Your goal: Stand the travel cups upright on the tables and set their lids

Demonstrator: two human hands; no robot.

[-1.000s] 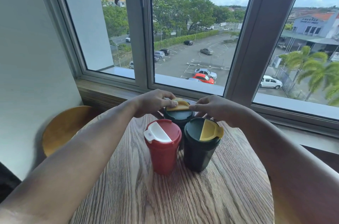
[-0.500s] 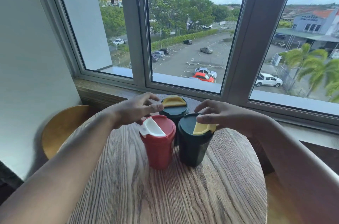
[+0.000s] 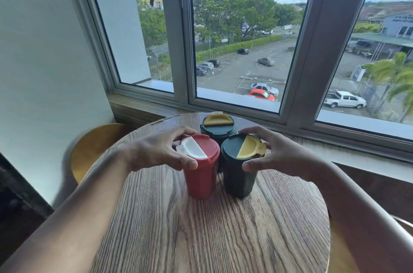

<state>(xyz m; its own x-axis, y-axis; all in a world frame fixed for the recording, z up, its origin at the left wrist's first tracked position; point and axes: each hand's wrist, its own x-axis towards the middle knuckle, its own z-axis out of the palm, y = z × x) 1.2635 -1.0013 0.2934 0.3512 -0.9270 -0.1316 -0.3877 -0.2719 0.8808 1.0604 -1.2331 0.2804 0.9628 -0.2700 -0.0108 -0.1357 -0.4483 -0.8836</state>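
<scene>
Three travel cups stand upright, close together, on a round wooden table (image 3: 212,232). The red cup (image 3: 202,180) has a red lid with a white flap. To its right stands a dark green cup (image 3: 239,180) whose lid has a yellow flap. Behind them is a second dark green cup (image 3: 218,130), also lidded with a yellow flap. My left hand (image 3: 156,152) wraps around the red cup near its lid, thumb in front and fingers behind. My right hand (image 3: 277,153) wraps the front green cup the same way.
A wooden window sill (image 3: 138,109) and a large window (image 3: 234,33) lie just behind the table. A yellow round stool (image 3: 93,149) stands low at the left by the white wall (image 3: 44,71). The table edge curves away at the right.
Both hands left the back green cup's yellow flap, drew back toward me and closed around the two front cups. The view has shifted slightly.
</scene>
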